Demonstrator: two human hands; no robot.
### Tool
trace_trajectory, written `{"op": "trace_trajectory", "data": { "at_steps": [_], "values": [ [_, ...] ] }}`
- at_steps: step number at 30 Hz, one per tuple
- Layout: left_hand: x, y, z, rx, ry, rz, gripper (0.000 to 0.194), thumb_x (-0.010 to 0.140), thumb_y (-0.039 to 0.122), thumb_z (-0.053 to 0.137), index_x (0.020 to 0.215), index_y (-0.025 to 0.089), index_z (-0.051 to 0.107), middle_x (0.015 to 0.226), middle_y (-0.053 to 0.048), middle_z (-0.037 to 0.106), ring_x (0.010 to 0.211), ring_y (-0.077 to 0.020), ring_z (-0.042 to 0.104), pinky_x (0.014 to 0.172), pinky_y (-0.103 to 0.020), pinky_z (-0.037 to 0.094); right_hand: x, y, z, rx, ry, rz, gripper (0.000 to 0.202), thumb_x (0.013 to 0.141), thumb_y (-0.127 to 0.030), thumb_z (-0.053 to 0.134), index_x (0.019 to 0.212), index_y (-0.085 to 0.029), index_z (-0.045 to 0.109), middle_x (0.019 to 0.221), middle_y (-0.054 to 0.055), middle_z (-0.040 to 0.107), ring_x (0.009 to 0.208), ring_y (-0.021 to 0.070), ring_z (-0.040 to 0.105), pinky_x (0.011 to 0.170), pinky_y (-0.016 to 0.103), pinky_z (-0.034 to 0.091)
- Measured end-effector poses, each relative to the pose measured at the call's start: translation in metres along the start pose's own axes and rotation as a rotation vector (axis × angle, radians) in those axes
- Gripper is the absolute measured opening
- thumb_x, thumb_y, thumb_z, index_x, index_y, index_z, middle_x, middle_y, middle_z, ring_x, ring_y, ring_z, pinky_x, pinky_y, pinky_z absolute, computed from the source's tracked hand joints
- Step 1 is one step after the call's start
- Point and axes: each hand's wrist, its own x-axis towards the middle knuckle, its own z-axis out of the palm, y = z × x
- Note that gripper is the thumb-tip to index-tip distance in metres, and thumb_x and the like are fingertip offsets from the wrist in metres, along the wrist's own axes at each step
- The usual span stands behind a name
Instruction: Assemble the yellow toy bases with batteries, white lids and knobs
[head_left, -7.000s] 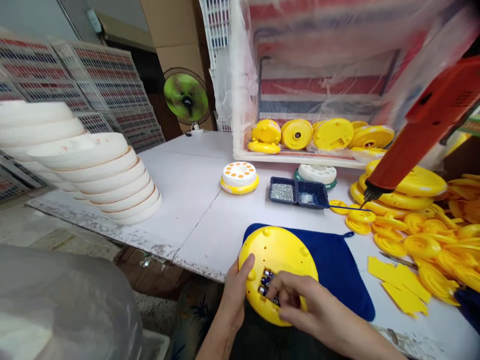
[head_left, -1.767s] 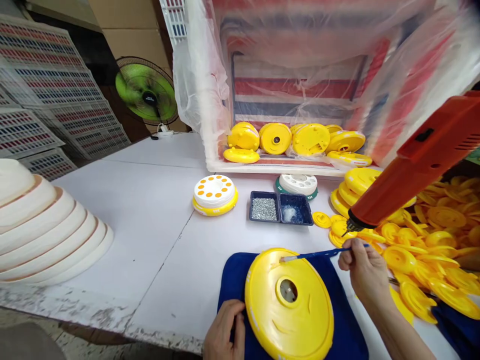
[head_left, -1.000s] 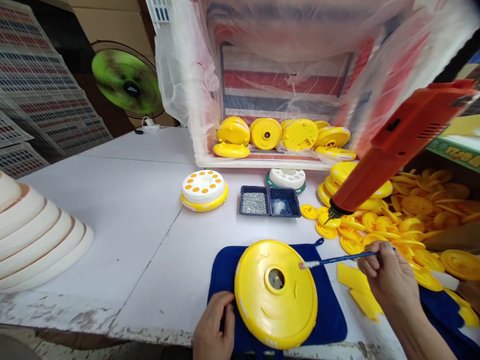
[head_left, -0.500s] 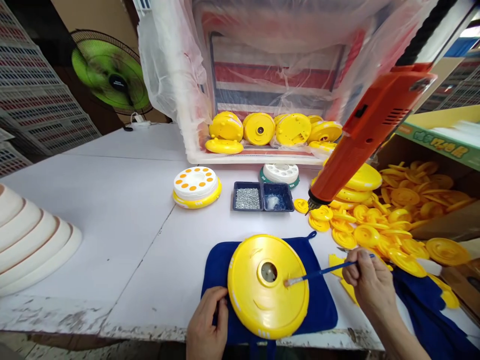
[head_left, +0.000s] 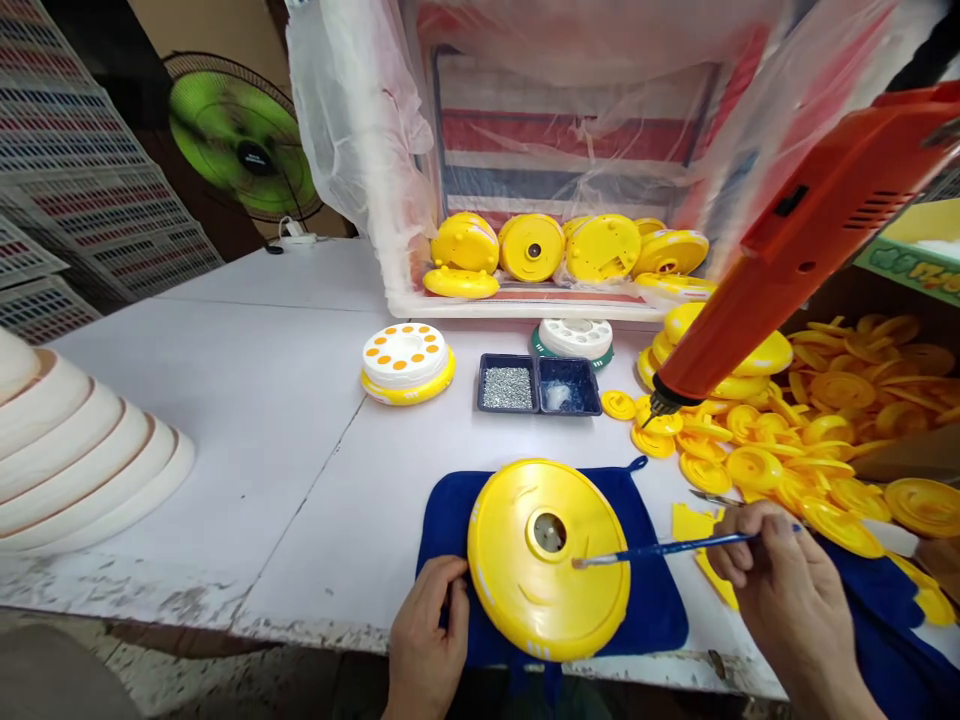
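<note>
A round yellow plastic piece [head_left: 525, 600] with a hole near its middle lies on a dark blue cloth [head_left: 660, 610]. My left hand [head_left: 431, 635] is at its left edge, fingers curled, fingertips against the rim; whether they grip it is hidden. My right hand [head_left: 787, 590] is closed on the handle of a blue paintbrush [head_left: 660, 548], whose bristles are over the yellow surface, right of the hole. Behind the cloth stands a dark two-part tray [head_left: 536, 385], with small metal bits in the left part and a whitish substance in the right.
An orange electric screwdriver [head_left: 787, 250] hangs at the right above piled yellow discs [head_left: 757, 465]. A plastic-lined crate [head_left: 510, 308] holds yellow pieces at the back. White stacked forms [head_left: 90, 470] stand left; two white-topped round pieces [head_left: 405, 350] sit mid-table.
The view has shifted, so the table items appear elsewhere in the frame. My right hand has moved slightly to the right, and the brush lies at a flatter angle.
</note>
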Motion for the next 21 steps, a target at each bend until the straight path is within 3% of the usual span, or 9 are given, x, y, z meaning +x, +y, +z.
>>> {"op": "trace_trajectory", "data": {
  "at_steps": [6,10,14,19,21],
  "values": [
    [-0.001,0.002,0.001,-0.020,-0.018,-0.017,0.018,0.092,0.014,0.046,0.096,0.020,0.062,0.089,-0.005,0.069,0.082,-0.0149,0.069,0.072,-0.023,0.057,-0.025,0.012,0.028,-0.064,-0.176,-0.001,0.027,0.095,-0.040,0.053,0.075,-0.022,0.057,0.056,-0.003,0.048,0.049,0.0109,0.046,0.044,0.022,0.038],
    [-0.002,0.004,-0.001,-0.024,-0.020,-0.021,0.017,0.091,0.013,0.047,0.097,0.020,0.062,0.090,-0.004,0.069,0.083,-0.0143,0.069,0.073,-0.021,0.056,-0.024,0.016,0.024,-0.160,-0.227,-0.011,0.028,0.096,-0.040,0.051,0.076,-0.022,0.056,0.057,-0.003,0.048,0.050,0.0110,0.046,0.046,0.023,0.038],
    [-0.002,0.003,0.000,-0.029,-0.007,-0.016,0.018,0.091,0.012,0.047,0.097,0.020,0.062,0.090,-0.004,0.069,0.082,-0.0141,0.069,0.073,-0.021,0.056,-0.020,0.011,0.018,-0.116,-0.220,-0.078,0.025,0.096,-0.033,0.050,0.074,-0.022,0.054,0.056,-0.003,0.046,0.049,0.0114,0.044,0.043,0.022,0.037],
    [-0.002,0.002,0.001,-0.032,0.008,-0.006,0.018,0.090,0.011,0.047,0.097,0.020,0.061,0.090,-0.004,0.069,0.083,-0.0140,0.068,0.073,-0.021,0.056,-0.018,0.006,0.017,-0.163,-0.361,-0.126,0.026,0.099,-0.032,0.045,0.077,-0.022,0.055,0.059,-0.002,0.051,0.052,0.0127,0.048,0.048,0.024,0.039],
    [-0.002,0.002,0.002,-0.033,0.009,-0.002,0.018,0.090,0.010,0.047,0.097,0.020,0.060,0.091,-0.004,0.069,0.083,-0.0133,0.068,0.074,-0.021,0.055,-0.018,0.004,0.013,-0.170,-0.328,-0.110,0.026,0.099,-0.030,0.044,0.076,-0.022,0.053,0.058,-0.002,0.049,0.051,0.0124,0.046,0.047,0.024,0.037]
  ]
}}
